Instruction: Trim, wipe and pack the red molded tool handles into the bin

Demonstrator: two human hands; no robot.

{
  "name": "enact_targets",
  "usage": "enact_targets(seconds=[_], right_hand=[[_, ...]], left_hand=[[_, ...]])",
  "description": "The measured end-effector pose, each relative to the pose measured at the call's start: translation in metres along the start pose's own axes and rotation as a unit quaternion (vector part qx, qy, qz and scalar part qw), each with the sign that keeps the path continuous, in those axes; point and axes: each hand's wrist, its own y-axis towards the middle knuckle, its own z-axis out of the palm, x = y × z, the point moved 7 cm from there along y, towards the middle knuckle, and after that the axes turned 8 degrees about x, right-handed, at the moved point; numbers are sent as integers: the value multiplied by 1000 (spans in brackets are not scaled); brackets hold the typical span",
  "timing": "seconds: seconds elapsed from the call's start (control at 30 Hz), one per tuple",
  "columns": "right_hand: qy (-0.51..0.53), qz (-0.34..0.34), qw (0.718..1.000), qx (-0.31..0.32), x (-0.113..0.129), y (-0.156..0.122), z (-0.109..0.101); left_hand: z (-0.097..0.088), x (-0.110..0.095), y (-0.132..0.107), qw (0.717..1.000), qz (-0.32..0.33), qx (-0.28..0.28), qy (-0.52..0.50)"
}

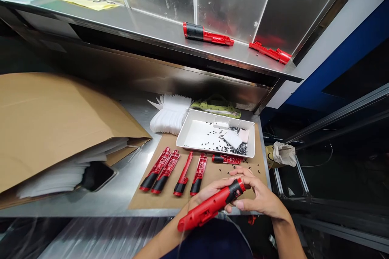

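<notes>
Both my hands hold one red plastic tool handle with a black end, tilted up to the right, just above the near edge of the bench. My left hand wraps its middle from behind. My right hand closes its fingers round the black end. Ahead on a brown cardboard mat lie several red-and-black handle halves in a row, and one more lies crosswise beside the white tray. That tray holds many small black parts and white slips.
A stack of white sheets lies behind the tray. A large brown cardboard box with white sheets covers the left of the steel bench. On the upper steel shelf rest two more red parts. A crumpled bag hangs at the right.
</notes>
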Motion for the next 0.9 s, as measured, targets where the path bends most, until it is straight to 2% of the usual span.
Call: enact_targets(seconds=[0.13, 0.27, 0.4, 0.6, 0.77, 0.9], right_hand=[[22, 30, 998, -42, -5, 3, -2], [9, 42, 998, -50, -8, 2, -2], [-3, 35, 998, -45, -10, 2, -3], [33, 17, 998, -55, -9, 1, -6], [34, 10, 999, -30, -3, 0, -9], [29, 20, 999, -22, -8, 1, -13]], left_hand=[[1, 5, 0, 999, -45, -11, -17], [5, 0, -3, 999, -43, -16, -13], [9, -3, -2, 999, -29, -13, -21], [11, 1, 7, 999, -6, 12, -53], [16, 3, 9, 997, -17, 32, -71], [20, 0, 9, 998, -22, 30, -60]])
